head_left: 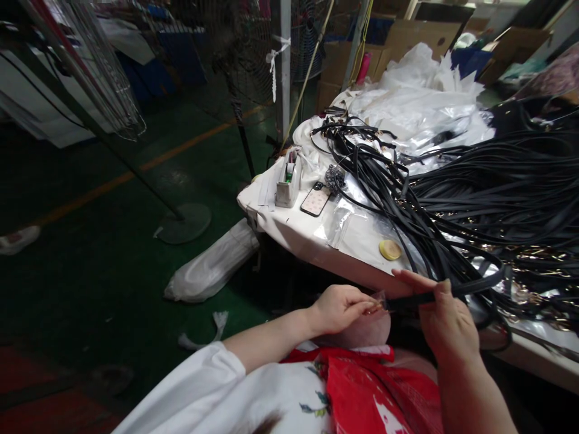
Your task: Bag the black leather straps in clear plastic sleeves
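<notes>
1. Head view: nearest, a white top (271,401) with a leafy print and a red cloth (362,392) fill the bottom edge.
2. Just beyond the cloth, the left hand (339,308) has its fingers closed in a pinch on the metal end (373,308) of a black strap (409,301); a scrap of clear plastic (382,296) shows there too.
3. The right hand (450,322) grips the same strap farther along, between thumb and fingers, with one finger stretched out toward the left. The strap lies between the two hands, in front of the edge of the white surface (294,232).
4. On the surface, near the right hand, sits a round yellow object (389,249). To the right spreads a big heap of black straps (497,187) with gold-coloured metal fittings (534,259).
5. Farther along the surface, a phone (315,199) lies just beside a tape dispenser (288,181).
6. Left of the surface, a white wrapped bundle (212,262) rests on the green floor (113,211), near a round stand base (185,223).
7. At the surface's far end, crumpled white plastic (420,102) is piled up.
8. Behind stand a metal post (284,72), a fan (253,48) and cardboard boxes (416,36).
</notes>
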`<state>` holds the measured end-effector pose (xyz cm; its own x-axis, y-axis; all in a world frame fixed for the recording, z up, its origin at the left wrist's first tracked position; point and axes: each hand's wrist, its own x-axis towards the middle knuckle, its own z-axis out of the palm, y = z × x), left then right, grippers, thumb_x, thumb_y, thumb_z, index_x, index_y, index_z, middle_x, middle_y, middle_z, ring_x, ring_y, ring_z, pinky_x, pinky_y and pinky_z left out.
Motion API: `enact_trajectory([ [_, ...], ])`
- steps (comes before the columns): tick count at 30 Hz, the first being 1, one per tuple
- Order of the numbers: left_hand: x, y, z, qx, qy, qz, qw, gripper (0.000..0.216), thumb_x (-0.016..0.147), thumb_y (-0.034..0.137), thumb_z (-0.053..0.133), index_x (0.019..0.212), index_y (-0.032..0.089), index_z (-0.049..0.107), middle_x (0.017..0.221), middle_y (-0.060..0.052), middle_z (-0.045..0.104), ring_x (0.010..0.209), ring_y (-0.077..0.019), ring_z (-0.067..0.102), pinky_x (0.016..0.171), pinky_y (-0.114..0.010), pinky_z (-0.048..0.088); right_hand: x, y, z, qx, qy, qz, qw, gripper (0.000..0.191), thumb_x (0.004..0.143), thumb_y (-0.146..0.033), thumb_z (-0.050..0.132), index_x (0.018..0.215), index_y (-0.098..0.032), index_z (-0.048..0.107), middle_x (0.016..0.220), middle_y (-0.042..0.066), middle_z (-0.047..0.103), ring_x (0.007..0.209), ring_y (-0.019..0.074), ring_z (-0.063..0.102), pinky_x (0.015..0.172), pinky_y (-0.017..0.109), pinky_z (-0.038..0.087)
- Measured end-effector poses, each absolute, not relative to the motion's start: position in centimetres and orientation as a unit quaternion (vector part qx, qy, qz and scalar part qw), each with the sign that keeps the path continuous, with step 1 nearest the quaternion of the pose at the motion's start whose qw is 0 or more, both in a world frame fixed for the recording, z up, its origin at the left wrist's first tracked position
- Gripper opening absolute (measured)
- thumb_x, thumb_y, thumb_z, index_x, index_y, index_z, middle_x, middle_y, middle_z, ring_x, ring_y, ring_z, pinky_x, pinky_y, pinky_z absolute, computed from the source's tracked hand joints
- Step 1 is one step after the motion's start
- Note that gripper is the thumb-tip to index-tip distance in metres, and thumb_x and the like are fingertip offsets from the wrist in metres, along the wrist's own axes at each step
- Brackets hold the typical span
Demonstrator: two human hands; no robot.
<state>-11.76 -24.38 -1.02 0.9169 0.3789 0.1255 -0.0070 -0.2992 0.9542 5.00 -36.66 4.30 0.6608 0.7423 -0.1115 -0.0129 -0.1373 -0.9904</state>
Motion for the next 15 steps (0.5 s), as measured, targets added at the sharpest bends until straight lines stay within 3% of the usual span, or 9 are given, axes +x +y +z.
enact_trajectory([
  [5,-10.9,-24.7,-0.4,0.773,0.14,0.195,0.587,0.034,0.097,0.033,0.046,0.092,0.014,0.074,0.083,-0.006,0.072,0.078,-0.016,0.064,0.074,-0.024,0.048,3.0,-35.8,2.6,-0.677,-0.325,0.333,0.57,0.051,0.097,-0.059,0.041,0.117,-0.023,0.072,0.12,0.009,0.071,0.121,0.0275,0.06,0.107,0.044,0.046],
  [9,-11.0,-25.0,-0.8,0.764,0.184,0.233,0.573,0.042,0.1,0.035,0.039,0.081,0.015,0.07,0.08,-0.006,0.07,0.076,-0.0161,0.063,0.074,-0.026,0.048,1.8,-34.8,0.9,-0.647,-0.349,0.417,0.535,0.045,0.091,-0.058,0.056,0.114,-0.024,0.073,0.12,0.01,0.071,0.122,0.0285,0.058,0.112,0.048,0.038],
  [12,-11.9,-24.7,-1.6,0.764,0.241,0.233,0.552,0.042,0.1,0.039,0.037,0.084,0.016,0.069,0.078,-0.005,0.069,0.073,-0.0153,0.063,0.069,-0.025,0.046,3.9,-34.6,1.2,-0.593,-0.233,0.444,0.631,0.038,0.089,-0.054,0.06,0.107,-0.025,0.075,0.107,0.01,0.075,0.109,0.0295,0.066,0.104,0.051,0.047],
  [15,-12.5,-24.4,-2.1,0.758,0.265,0.236,0.547,0.042,0.1,0.04,0.038,0.081,0.017,0.068,0.076,-0.005,0.069,0.072,-0.0153,0.063,0.069,-0.024,0.045,5.6,-34.3,2.1,-0.571,-0.166,0.397,0.699,0.035,0.088,-0.058,0.058,0.1,-0.03,0.075,0.095,0.006,0.077,0.097,0.0273,0.071,0.094,0.047,0.054],
])
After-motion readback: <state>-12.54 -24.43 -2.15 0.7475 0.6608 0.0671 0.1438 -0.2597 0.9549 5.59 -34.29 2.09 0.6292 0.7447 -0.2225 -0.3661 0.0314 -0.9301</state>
